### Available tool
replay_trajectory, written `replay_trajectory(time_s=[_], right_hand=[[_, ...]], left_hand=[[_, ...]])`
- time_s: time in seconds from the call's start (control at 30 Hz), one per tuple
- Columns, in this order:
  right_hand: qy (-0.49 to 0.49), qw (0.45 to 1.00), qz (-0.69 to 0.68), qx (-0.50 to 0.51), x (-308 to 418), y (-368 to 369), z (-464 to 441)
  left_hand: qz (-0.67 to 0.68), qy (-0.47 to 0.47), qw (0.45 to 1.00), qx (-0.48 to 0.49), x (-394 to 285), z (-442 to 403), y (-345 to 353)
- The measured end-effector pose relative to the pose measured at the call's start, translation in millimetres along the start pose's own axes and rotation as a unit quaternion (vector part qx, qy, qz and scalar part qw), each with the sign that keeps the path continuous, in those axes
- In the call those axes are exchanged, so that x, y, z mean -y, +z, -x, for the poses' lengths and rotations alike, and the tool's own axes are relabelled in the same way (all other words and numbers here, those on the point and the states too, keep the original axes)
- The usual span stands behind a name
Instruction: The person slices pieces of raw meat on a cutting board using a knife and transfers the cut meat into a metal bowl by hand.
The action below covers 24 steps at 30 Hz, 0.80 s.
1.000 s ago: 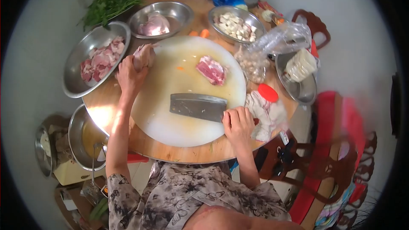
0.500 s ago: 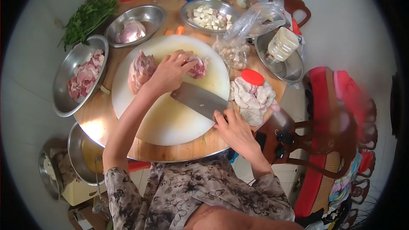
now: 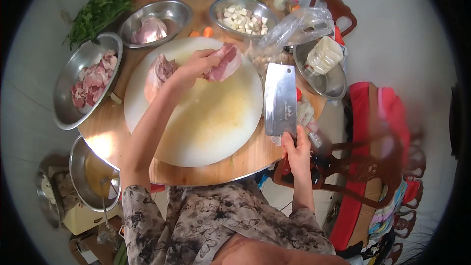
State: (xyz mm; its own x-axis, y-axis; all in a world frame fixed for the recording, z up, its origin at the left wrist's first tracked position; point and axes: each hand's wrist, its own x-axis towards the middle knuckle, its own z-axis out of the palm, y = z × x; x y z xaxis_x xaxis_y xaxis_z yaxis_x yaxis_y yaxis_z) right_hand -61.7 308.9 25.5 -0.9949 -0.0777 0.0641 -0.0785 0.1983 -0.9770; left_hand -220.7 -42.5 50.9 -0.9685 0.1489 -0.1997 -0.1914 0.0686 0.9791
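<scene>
In the head view my left hand (image 3: 196,65) grips a piece of raw meat (image 3: 226,63) over the far side of the round white cutting board (image 3: 206,132). Its red cut face is turned up. My right hand (image 3: 297,150) is closed round the handle of a cleaver (image 3: 280,100), which stands blade up beyond the board's right edge. The handle is mostly hidden by my fingers. A second chunk of raw meat (image 3: 159,76) rests on the board's left part, partly behind my left forearm.
Round the board stand a metal bowl of cut meat (image 3: 60,103), a bowl with a meat piece (image 3: 185,17), a bowl of white cubes (image 3: 213,12) and leafy greens (image 3: 100,14). At right are a plastic bag (image 3: 294,27), a metal basin (image 3: 338,86) and a crumpled cloth (image 3: 305,113).
My left hand has lifted the meat off the board and turned its cut face up. My right hand has raised the cleaver from the board and swung it upright to the right.
</scene>
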Motion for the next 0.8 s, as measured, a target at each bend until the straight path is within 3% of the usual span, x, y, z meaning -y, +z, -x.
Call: replay_trajectory(time_s=[0.07, 0.13, 0.2, 0.23, 0.3, 0.33, 0.4, 0.5, 0.53, 0.6, 0.73, 0.8], right_hand=[[0.03, 0.999, -0.036, 0.01, 1, 1, -2], [0.068, 0.993, -0.091, 0.016, 7, 6, -2], [0.072, 0.993, -0.09, 0.042, 19, 12, -2], [0.064, 0.992, -0.091, 0.065, 23, 15, -3], [0.063, 0.992, -0.058, 0.094, 23, 18, -3], [0.052, 0.991, -0.022, 0.122, 22, 20, -3], [0.046, 0.989, -0.016, 0.143, 17, 23, -5], [-0.071, 0.968, 0.163, 0.18, 22, 30, -10], [-0.071, 0.967, 0.164, 0.18, 25, 33, -12], [-0.233, 0.925, 0.258, 0.153, 32, 36, -14], [-0.146, 0.939, 0.262, 0.166, 40, 35, -11], [-0.136, 0.954, 0.233, 0.128, 35, 37, -12]], left_hand=[[0.044, 0.04, 0.998, 0.035, 1, 37, 0], [-0.16, 0.126, 0.978, 0.038, 8, 73, 3], [-0.355, 0.272, 0.891, 0.078, 32, 107, -2], [-0.353, 0.263, 0.894, 0.081, 39, 128, 7], [-0.467, 0.299, 0.832, 0.007, 45, 174, 25], [-0.465, 0.293, 0.835, 0.011, 46, 188, 34], [-0.459, 0.228, 0.844, -0.158, 50, 210, 52], [-0.429, 0.21, 0.843, -0.246, 74, 219, 59], [-0.427, 0.203, 0.834, -0.286, 75, 220, 60], [-0.471, 0.215, 0.824, -0.232, 67, 219, 54], [-0.554, 0.292, 0.774, -0.094, 39, 188, 37], [-0.532, 0.309, 0.787, -0.05, 52, 157, 26]])
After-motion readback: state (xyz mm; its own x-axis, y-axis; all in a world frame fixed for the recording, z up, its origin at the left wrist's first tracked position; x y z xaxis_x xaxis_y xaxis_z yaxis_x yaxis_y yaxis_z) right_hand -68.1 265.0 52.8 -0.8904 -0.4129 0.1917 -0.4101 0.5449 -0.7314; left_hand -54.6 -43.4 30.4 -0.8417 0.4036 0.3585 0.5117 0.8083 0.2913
